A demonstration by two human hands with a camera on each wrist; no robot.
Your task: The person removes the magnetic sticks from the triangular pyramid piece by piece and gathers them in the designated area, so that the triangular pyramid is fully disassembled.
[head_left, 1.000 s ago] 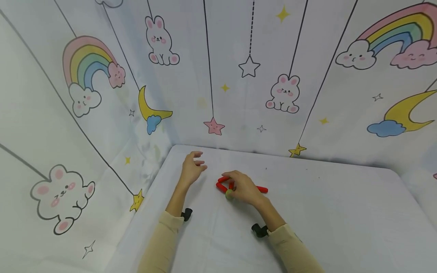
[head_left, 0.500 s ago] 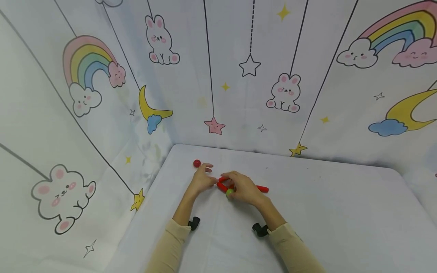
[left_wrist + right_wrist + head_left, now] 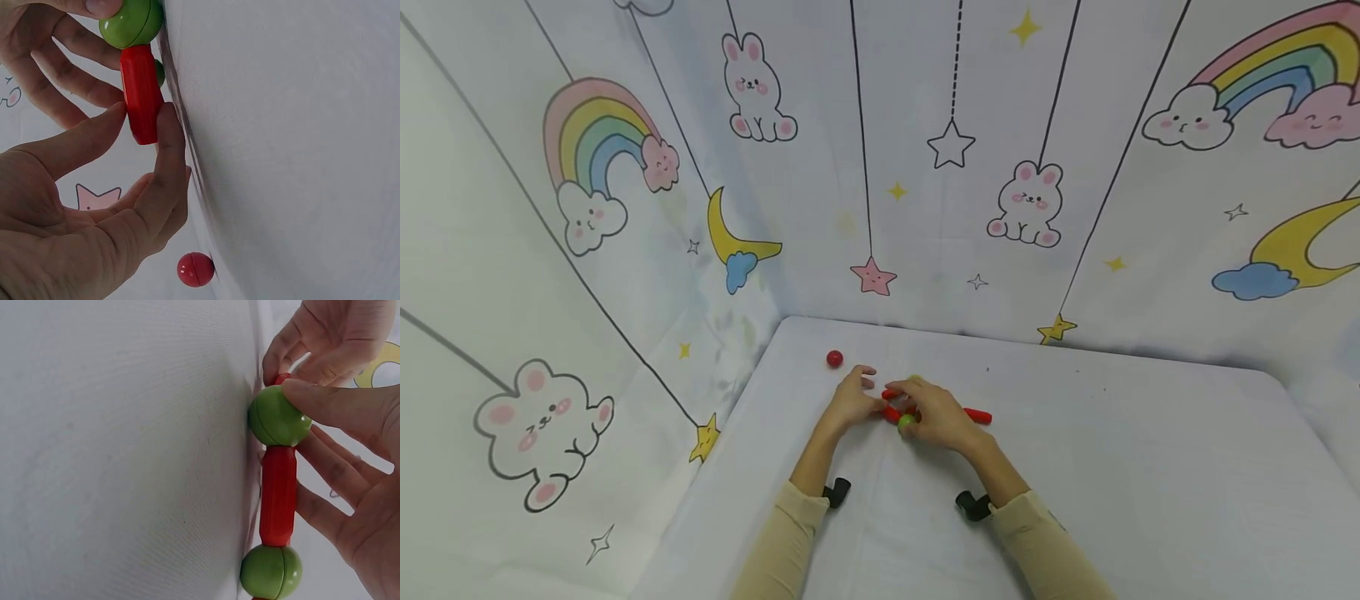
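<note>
My left hand [image 3: 852, 402] pinches a red magnetic-style rod [image 3: 142, 94] between thumb and index finger. One end of that rod meets a glossy green ball [image 3: 131, 24]. My right hand [image 3: 942, 417] grips the same ball, thumb pressed on its surface and the other fingers spread behind. In the right wrist view, a second red rod [image 3: 278, 495] runs from this ball to another green ball [image 3: 269, 572], where a bit more red shows. Past my right hand sticks out the end of a red rod [image 3: 977, 416]. That hand hides part of the joined pieces.
A loose red ball [image 3: 835, 358] lies near the back left of the white-covered table [image 3: 1120, 467]. Behind the table's far edge hangs a cloth [image 3: 917, 208] printed with bunnies, stars and rainbows. A black wrist camera [image 3: 973, 506] sits at each wrist.
My left hand has come from the back left toward the joined rods and now pinches one. The red ball, hidden a second ago, shows behind it. My right hand stays nearly still.
</note>
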